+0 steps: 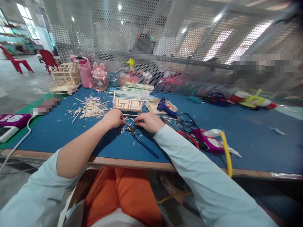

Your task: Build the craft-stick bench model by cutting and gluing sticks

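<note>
Beyond the pliers (pixel 145 145), left hand (pixel 115 119) and right hand (pixel 149 122) nearly meet, fingers narrow by small sticks (pixel 125 119); whether they grip any, I can't tell.

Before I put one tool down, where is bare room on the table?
Bare blue tabletop lies between the right purple power strip and pale scrap, also between wooden stick pile, left forearm and brown front edge. It is crowded around the left hand and right hand: blue-handled pliers, wooden frame model, blue glue gun.
</note>
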Available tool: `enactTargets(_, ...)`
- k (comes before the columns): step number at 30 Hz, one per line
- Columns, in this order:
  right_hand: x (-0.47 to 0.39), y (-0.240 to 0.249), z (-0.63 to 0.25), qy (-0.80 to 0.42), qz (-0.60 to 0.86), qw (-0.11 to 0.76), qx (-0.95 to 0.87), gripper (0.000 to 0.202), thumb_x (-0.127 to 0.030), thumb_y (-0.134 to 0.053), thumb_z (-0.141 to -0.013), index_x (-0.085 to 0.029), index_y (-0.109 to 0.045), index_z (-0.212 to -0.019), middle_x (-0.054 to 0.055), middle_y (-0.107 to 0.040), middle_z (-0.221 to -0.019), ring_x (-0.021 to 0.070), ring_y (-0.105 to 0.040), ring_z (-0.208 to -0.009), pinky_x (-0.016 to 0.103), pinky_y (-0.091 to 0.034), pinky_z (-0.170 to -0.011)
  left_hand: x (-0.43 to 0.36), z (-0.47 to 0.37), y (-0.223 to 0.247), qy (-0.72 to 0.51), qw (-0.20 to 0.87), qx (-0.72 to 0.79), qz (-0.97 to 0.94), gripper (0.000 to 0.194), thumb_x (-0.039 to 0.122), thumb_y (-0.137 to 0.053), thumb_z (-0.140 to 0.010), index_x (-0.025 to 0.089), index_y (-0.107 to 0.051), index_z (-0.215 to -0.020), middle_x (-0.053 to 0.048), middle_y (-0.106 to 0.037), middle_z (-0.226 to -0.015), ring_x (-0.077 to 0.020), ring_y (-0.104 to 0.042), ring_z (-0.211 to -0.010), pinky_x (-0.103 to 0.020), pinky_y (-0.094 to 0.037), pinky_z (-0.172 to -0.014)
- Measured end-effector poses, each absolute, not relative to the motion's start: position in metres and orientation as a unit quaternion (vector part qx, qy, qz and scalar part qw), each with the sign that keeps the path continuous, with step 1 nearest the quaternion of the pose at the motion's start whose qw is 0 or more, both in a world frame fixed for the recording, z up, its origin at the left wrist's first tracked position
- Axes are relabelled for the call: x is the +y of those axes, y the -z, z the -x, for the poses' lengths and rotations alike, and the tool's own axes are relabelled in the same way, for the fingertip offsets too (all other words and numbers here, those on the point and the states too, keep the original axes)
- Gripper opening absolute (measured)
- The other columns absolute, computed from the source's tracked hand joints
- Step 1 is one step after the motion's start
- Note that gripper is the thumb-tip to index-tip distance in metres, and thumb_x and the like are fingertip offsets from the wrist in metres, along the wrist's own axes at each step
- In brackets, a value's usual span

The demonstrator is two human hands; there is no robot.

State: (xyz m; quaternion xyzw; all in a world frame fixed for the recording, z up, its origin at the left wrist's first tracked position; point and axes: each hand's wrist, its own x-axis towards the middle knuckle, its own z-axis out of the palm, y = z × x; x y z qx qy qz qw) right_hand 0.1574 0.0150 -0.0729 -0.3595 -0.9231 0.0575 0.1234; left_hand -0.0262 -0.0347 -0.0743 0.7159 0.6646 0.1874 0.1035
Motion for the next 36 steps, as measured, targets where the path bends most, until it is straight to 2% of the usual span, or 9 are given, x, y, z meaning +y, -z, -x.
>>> enactTargets(4, 0.024, 0.076, -0.139, -0.059, 0.352, 0.086, -0.93, 0.012, -0.018, -0.072, -0.067, -0.026, -0.075, -0.075, 0.002, -0.072, -0.072, 0.0159, -0.063, -0.067, 0.024, -0.039, -0.06, -0.034, 0.029, 0.074, -0.193, 0.082, 0.683, -0.7, 0.023, 0.035, -0.061, -0.074, 0.019, -0.07, -0.06, -0.011, -0.066, -0.063, -0.0216, -0.06, -0.065, -0.029, -0.04, -0.063)
enactTargets(9, 0.018, 0.078, -0.144, -0.068, 0.331, 0.111, -0.934, 0.009, -0.016, -0.064, -0.073, -0.021, -0.071, -0.073, 0.002, -0.07, -0.073, 0.0129, -0.06, -0.069, 0.021, -0.039, -0.064, -0.035, 0.026, 0.074, -0.209, 0.084, 0.662, -0.715, 0.02, 0.028, -0.055, -0.078, 0.018, -0.072, -0.07, -0.01, -0.068, -0.07, -0.0197, -0.06, -0.068, -0.027, -0.039, -0.065)
enactTargets(13, 0.014, 0.073, -0.152, -0.118, 0.315, 0.204, -0.919, 0.013, -0.015, -0.054, -0.079, -0.017, -0.067, -0.078, 0.001, -0.067, -0.069, 0.0107, -0.057, -0.064, 0.021, -0.04, -0.064, -0.036, 0.017, 0.074, -0.242, 0.139, 0.618, -0.735, 0.035, 0.035, -0.045, -0.085, 0.017, -0.069, -0.069, -0.006, -0.065, -0.063, -0.0155, -0.055, -0.059, -0.025, -0.036, -0.058)
enactTargets(18, 0.015, 0.078, -0.15, -0.301, 0.333, 0.295, -0.844, 0.008, -0.021, -0.057, -0.074, -0.018, -0.06, -0.068, -0.004, -0.058, -0.053, 0.0098, -0.054, -0.051, 0.022, -0.042, -0.055, -0.037, 0.011, 0.071, -0.316, 0.154, 0.601, -0.718, 0.036, 0.033, -0.043, -0.085, 0.016, -0.062, -0.06, 0.0, -0.055, -0.05, -0.0125, -0.046, -0.052, -0.024, -0.032, -0.054)
enactTargets(20, 0.015, 0.079, -0.147, -0.393, 0.342, 0.33, -0.787, 0.008, -0.024, -0.06, -0.072, -0.018, -0.057, -0.067, -0.005, -0.059, -0.053, 0.0094, -0.055, -0.049, 0.022, -0.045, -0.053, -0.038, 0.009, 0.071, -0.364, 0.209, 0.603, -0.679, 0.037, 0.035, -0.042, -0.086, 0.015, -0.063, -0.064, 0.001, -0.053, -0.05, -0.0113, -0.045, -0.05, -0.023, -0.033, -0.051)
enactTargets(22, 0.014, 0.078, -0.145, -0.471, 0.346, 0.365, -0.725, 0.013, -0.027, -0.064, -0.069, -0.018, -0.055, -0.068, -0.005, -0.06, -0.054, 0.0089, -0.057, -0.049, 0.022, -0.047, -0.053, -0.038, 0.006, 0.072, -0.425, 0.301, 0.58, -0.627, 0.034, 0.037, -0.044, -0.086, 0.013, -0.067, -0.079, 0.0, -0.059, -0.059, -0.0101, -0.048, -0.05, -0.022, -0.036, -0.049)
enactTargets(26, 0.012, 0.071, -0.145, -0.532, 0.346, 0.408, -0.657, 0.024, -0.033, -0.073, -0.062, -0.018, -0.057, -0.069, -0.004, -0.061, -0.052, 0.0095, -0.059, -0.051, 0.022, -0.051, -0.053, -0.041, -0.001, 0.075, -0.502, 0.423, 0.497, -0.568, 0.028, 0.032, -0.058, -0.079, 0.015, -0.07, -0.098, -0.004, -0.069, -0.076, -0.0088, -0.054, -0.057, -0.019, -0.042, -0.052)
enactTargets(31, 0.002, 0.069, -0.147, -0.449, 0.362, 0.403, -0.71, 0.01, -0.026, -0.063, -0.071, -0.016, -0.064, -0.074, -0.001, -0.065, -0.058, 0.0117, -0.061, -0.055, 0.025, -0.051, -0.057, -0.044, -0.006, 0.075, -0.519, 0.482, 0.499, -0.499, 0.021, 0.029, -0.062, -0.077, 0.014, -0.071, -0.09, -0.003, -0.069, -0.074, -0.0085, -0.054, -0.061, -0.018, -0.043, -0.053)
enactTargets(36, -0.027, 0.073, -0.161, -0.172, 0.359, 0.343, -0.851, 0.03, -0.014, -0.053, -0.076, -0.019, -0.067, -0.102, 0.005, -0.072, -0.098, 0.0183, -0.066, -0.089, 0.032, -0.049, -0.082, -0.046, -0.01, 0.071, -0.51, 0.508, 0.519, -0.461, 0.015, 0.024, -0.056, -0.083, 0.013, -0.066, -0.078, -0.001, -0.067, -0.074, -0.0065, -0.054, -0.056, -0.017, -0.042, -0.05)
